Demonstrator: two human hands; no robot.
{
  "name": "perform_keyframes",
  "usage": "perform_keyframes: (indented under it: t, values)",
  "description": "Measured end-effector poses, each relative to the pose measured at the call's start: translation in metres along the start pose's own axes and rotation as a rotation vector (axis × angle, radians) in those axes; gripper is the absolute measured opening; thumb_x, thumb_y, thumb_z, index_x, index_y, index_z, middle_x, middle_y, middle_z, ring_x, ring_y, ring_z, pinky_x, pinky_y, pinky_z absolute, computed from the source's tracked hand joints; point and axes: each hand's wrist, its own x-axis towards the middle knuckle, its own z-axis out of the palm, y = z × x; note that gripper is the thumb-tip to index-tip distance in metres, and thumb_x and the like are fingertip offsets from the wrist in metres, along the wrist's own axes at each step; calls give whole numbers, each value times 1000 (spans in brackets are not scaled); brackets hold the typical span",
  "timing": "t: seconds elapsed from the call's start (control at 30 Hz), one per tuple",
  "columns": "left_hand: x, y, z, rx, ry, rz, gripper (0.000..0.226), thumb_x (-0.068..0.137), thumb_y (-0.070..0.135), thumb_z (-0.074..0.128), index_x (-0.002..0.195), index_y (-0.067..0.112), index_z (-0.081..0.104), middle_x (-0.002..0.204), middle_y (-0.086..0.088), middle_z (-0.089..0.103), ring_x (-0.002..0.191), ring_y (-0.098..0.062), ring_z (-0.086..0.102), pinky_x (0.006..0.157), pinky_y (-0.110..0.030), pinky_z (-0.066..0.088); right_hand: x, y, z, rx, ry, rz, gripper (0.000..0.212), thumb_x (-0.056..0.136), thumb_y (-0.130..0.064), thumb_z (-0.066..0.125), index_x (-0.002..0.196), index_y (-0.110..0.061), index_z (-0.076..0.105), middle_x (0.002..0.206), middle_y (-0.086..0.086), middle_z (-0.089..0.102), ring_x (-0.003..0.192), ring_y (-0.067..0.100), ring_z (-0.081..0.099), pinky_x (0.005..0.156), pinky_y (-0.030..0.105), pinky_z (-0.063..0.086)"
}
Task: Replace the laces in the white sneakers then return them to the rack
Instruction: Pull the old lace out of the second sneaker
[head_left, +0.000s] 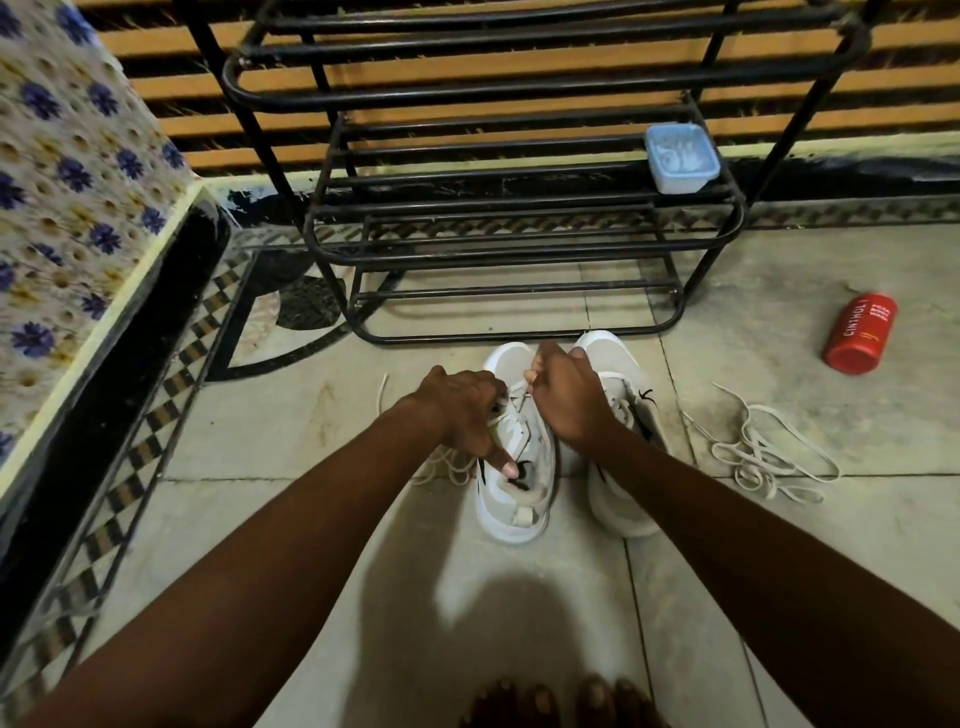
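Nearest the viewer: bare toes (550, 701) on the tiled floor (291, 519). Beyond them, two forearms reach forward to a pair of white sneakers standing side by side on the floor, toes pointing away. Left hand (462, 410): fingers curled round a white lace (519, 388) over the eyelets of the left sneaker (511, 519), thumb stretched down and touching the shoe's tongue. Right hand (566, 400): closed in a fist, pinching the same lace just beside the left hand, and partly covering the right sneaker (608, 353), whose toe shows past the knuckles. Below the left hand a length of lace trails off onto the floor. To the right of the right hand, apart from the shoes: loose laces (763, 452) in a tangled heap. Farther right and beyond: red bottle (860, 335) lying on its side. Just past both hands: black metal rack (493, 249), its lowest bar near the sneaker toes. On a rack shelf, beyond the right hand: pale blue lidded plastic box (680, 158). Far left of the left hand: flowered cloth (67, 182).
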Motion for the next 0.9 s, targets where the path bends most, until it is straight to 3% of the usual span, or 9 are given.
perform_keyframes:
  t: [0.17, 0.33, 0.43, 0.53, 0.6, 0.7, 0.77, 0.83, 0.9]
  values:
    - [0, 3, -2, -10, -26, -19, 114, 55, 90, 71, 146, 27, 43, 143, 7, 51, 134, -21, 49, 108, -48, 36, 9, 6, -10, 82, -182, -71, 12, 90, -15, 62, 95, -10, 52, 78, 0, 60, 78, 23, 58, 70, 32, 40]
    - [0, 6, -1, -6, -34, -31, 109, 56, 88, 73, 143, 27, 46, 141, 8, 51, 132, -20, 50, 107, -47, 38, 21, -2, -16, -441, -407, -219, 12, 94, -26, 55, 90, -16, 49, 91, 6, 60, 105, 27, 46, 84, 37, 42]
    - [1, 7, -4, 13, -28, -39, 109, 57, 88, 73, 142, 26, 47, 139, 6, 52, 130, -21, 52, 105, -47, 38, 28, -5, -25, -58, -493, -86, 18, 95, -18, 61, 88, -2, 61, 81, 5, 67, 81, 19, 60, 71, 30, 44]
    - [2, 10, -5, 33, -21, -45, 110, 56, 89, 72, 141, 25, 47, 140, 5, 53, 129, -22, 52, 105, -46, 39, 29, 7, -37, 379, -420, 117, 25, 95, -10, 65, 73, -1, 60, 51, -1, 53, 42, 12, 46, 40, 20, 35]
    - [2, 11, -5, 38, -25, -44, 109, 55, 89, 73, 140, 25, 48, 138, 6, 53, 129, -21, 52, 104, -45, 39, 21, 10, -30, 355, -364, 111, 26, 92, -12, 69, 70, -2, 60, 59, 7, 55, 51, 18, 49, 48, 25, 41]
    - [2, 9, -2, 24, -32, -47, 105, 57, 88, 73, 139, 27, 50, 139, 6, 52, 131, -21, 50, 105, -45, 39, 16, 3, -18, -159, -344, -153, 9, 88, -23, 67, 81, -21, 62, 83, -2, 64, 88, 13, 54, 77, 31, 48]
    - [1, 8, -1, 13, -35, -49, 106, 58, 88, 72, 141, 26, 49, 142, 6, 50, 133, -21, 48, 107, -45, 38, 20, -6, -23, 54, -395, -164, 17, 85, -15, 65, 71, -25, 65, 73, -6, 67, 76, 9, 60, 67, 30, 51]
    - [1, 7, -2, 4, -28, -41, 109, 58, 89, 72, 143, 26, 48, 145, 6, 50, 134, -21, 49, 107, -46, 38, 25, -1, -32, 462, -364, 77, 26, 87, -13, 65, 62, -20, 64, 58, -3, 60, 50, 11, 53, 48, 24, 43]
    - [0, 7, -2, 1, -24, -37, 110, 57, 88, 73, 144, 26, 46, 145, 6, 50, 134, -21, 49, 108, -46, 38, 21, 10, -36, 594, -304, 183, 23, 94, -16, 65, 71, -14, 61, 57, -2, 55, 49, 14, 50, 47, 24, 40]
